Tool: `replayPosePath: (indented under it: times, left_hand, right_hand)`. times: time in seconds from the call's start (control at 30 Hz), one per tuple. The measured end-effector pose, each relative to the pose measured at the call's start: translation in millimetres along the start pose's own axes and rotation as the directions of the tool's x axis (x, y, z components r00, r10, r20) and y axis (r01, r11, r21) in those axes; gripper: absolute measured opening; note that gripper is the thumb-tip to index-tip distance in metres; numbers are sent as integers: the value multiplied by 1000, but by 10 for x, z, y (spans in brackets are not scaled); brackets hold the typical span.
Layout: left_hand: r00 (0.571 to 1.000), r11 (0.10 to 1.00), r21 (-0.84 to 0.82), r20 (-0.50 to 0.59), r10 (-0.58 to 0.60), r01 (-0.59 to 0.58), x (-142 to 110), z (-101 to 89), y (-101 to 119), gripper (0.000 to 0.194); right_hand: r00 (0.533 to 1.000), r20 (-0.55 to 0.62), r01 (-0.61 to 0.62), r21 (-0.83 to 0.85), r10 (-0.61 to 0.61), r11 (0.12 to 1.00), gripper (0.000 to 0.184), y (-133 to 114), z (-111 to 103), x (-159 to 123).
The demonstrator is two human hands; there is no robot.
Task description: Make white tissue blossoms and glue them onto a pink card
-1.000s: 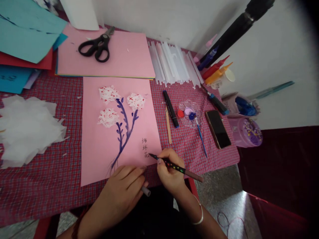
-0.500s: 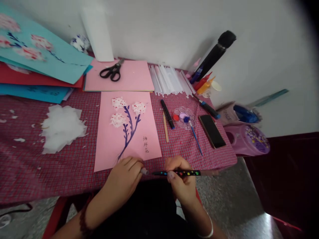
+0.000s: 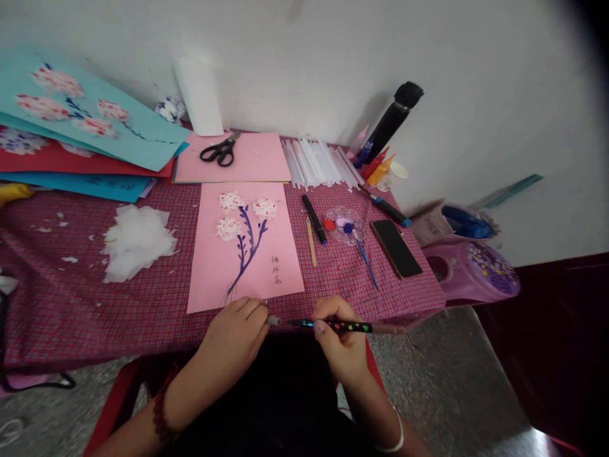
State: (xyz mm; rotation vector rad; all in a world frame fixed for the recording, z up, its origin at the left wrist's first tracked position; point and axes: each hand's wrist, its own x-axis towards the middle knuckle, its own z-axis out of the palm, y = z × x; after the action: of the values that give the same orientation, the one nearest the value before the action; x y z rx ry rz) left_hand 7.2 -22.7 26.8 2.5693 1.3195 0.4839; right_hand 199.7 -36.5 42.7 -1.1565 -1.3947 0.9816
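My right hand (image 3: 341, 343) pinches a black marker pen (image 3: 354, 326) patterned with coloured shapes, its dark tip pointing left and its other end brownish. Closed fingers of my left hand (image 3: 238, 333) hold a small greyish pen cap (image 3: 273, 321), a short gap from the tip. The left hand rests at the lower edge of a pink sheet (image 3: 200, 279). On that sheet are three white, red-flecked flower heads (image 3: 230, 228), purple painted stems (image 3: 247, 257) and handwritten characters (image 3: 276, 270) at lower right.
Right of the sheet lie a black marker (image 3: 314, 219), wooden stick (image 3: 311, 243), paint palette (image 3: 341, 222), blue brush (image 3: 366, 260) and phone (image 3: 396, 249). White tissue pieces (image 3: 136, 244) lie left. Scissors (image 3: 221, 151) rest on pink paper (image 3: 266, 158), near glue sticks (image 3: 316, 162).
The camera view has shifted slightly, so the table contents appear displaced. Both hands keep hold of the pen and cap, with the gap between them still there.
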Motion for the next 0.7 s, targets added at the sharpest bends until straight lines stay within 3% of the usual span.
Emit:
replayPosePath:
  times: [0.4, 0.57, 0.7]
  left_hand:
    - [1000, 999, 32, 1, 9, -9, -110, -84, 121, 19]
    - [995, 966, -253, 94, -32, 55, -270, -214, 207, 18]
    - [978, 838, -512, 178, -109, 187, -356, -293, 320, 28]
  right_hand:
    - [996, 39, -79, -13, 80, 997, 6, -33, 59, -96]
    - [958, 175, -273, 312, 228, 910, 9, 59, 85, -179]
    - [940, 224, -337, 497, 257, 799, 15, 39, 231, -251]
